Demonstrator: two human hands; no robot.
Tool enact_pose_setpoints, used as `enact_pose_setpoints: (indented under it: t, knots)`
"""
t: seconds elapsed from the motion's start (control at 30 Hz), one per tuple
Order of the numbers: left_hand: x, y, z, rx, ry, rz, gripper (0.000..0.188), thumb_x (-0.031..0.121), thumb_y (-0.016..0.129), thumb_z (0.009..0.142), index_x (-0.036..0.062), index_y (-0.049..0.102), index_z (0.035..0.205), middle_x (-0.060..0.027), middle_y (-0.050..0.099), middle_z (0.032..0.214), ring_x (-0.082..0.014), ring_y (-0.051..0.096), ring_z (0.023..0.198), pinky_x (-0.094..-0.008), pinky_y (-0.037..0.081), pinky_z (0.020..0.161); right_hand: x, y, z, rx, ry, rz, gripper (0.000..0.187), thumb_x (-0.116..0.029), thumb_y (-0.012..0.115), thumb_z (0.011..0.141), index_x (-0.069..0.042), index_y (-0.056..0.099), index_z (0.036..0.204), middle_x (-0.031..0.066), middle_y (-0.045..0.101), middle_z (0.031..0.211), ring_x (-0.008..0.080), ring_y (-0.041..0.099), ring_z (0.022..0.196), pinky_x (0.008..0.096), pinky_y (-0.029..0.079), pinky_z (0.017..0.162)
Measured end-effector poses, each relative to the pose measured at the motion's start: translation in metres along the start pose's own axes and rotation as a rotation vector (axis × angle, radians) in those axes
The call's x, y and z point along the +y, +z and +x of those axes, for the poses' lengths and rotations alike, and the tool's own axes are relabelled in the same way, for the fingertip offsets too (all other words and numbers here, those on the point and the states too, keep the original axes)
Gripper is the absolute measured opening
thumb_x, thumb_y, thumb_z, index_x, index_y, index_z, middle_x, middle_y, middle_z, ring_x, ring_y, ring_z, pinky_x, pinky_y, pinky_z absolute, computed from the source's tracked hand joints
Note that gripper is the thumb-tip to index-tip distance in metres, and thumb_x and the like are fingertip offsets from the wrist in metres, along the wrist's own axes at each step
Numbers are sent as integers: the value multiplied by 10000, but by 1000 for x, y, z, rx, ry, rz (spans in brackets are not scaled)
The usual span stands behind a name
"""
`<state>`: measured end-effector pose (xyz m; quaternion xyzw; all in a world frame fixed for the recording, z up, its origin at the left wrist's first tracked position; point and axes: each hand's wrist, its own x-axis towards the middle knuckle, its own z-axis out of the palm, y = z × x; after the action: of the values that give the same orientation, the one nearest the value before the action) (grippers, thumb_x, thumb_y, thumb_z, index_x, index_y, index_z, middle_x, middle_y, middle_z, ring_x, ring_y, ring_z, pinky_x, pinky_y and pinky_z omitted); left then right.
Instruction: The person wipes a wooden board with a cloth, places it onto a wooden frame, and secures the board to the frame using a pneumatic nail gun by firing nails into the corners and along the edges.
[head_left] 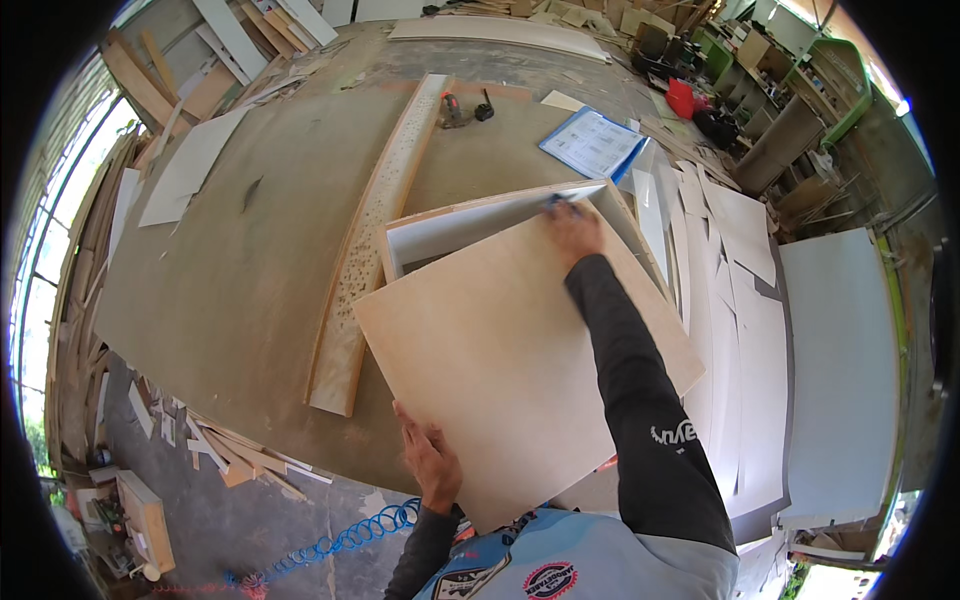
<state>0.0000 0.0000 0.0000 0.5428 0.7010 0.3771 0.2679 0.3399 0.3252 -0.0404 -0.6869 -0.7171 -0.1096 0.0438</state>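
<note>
A pale plywood panel point(500, 365) lies askew over an open wooden box point(440, 222) with white inner walls, leaving the box's far part uncovered. My left hand point(432, 465) grips the panel's near left edge. At the panel's far edge, over the box opening, is my right hand point(575, 232), smeared by motion. Its fingers are closed round something small and dark blue, too blurred to name. The box's near part is hidden beneath the panel.
A long speckled board point(375, 230) lies left of the box on the large worktable point(230, 290). Beyond are a red-and-black hand tool point(451, 107), a tape measure point(485, 106) and a blue folder with papers point(592, 142). White sheets point(725, 330) lie right; a coiled blue hose point(345, 540) hangs below.
</note>
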Motion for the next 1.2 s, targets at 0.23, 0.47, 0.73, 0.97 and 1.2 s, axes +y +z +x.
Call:
enact_pose_setpoints:
  t: [0.23, 0.47, 0.73, 0.97, 1.2]
  knots:
    - [8, 17, -13, -1, 7, -80, 667, 275, 448, 1070, -42, 151, 1577, -305, 403, 1523, -464, 495, 1319, -468, 408, 1078, -31, -50, -17, -102, -174, -31, 317, -281, 507, 964, -183, 635, 1237, 33, 624, 1339, 341, 537, 1262, 594, 406, 1011]
    - [16, 8, 4, -32, 48, -45, 656, 249, 462, 1064, -44, 171, 1574, -320, 438, 1489, -471, 516, 1293, -458, 430, 1053, 23, 0, 17, -101, -22, -191, 374, -228, 476, 969, -225, 612, 1318, 16, 661, 1193, 293, 608, 1157, 606, 424, 995]
    - [-7, 7, 0, 60, 83, 9, 666, 220, 476, 1055, -60, 153, 1566, -340, 498, 1405, -486, 578, 1190, -479, 484, 969, 15, -9, -7, -74, 138, -11, 411, -282, 450, 1013, -294, 552, 1410, -71, 517, 1499, 289, 450, 1360, 631, 322, 1084]
    - [-15, -2, 0, 55, 29, -17, 653, 190, 501, 1042, -77, 188, 1548, -342, 515, 1391, -481, 567, 1222, -489, 468, 1001, -182, -25, -48, -140, -246, 161, 572, -235, 483, 935, -257, 453, 1505, 87, 299, 1632, 388, 249, 1494, 668, 238, 1117]
    - [-26, 3, 2, 48, 20, -6, 658, 213, 504, 1042, -68, 193, 1550, -335, 508, 1402, -479, 572, 1214, -490, 472, 995, -276, -94, -73, 27, -505, 581, 392, -190, 522, 932, -215, 617, 1312, 57, 629, 1356, 359, 448, 1389, 586, 296, 1139]
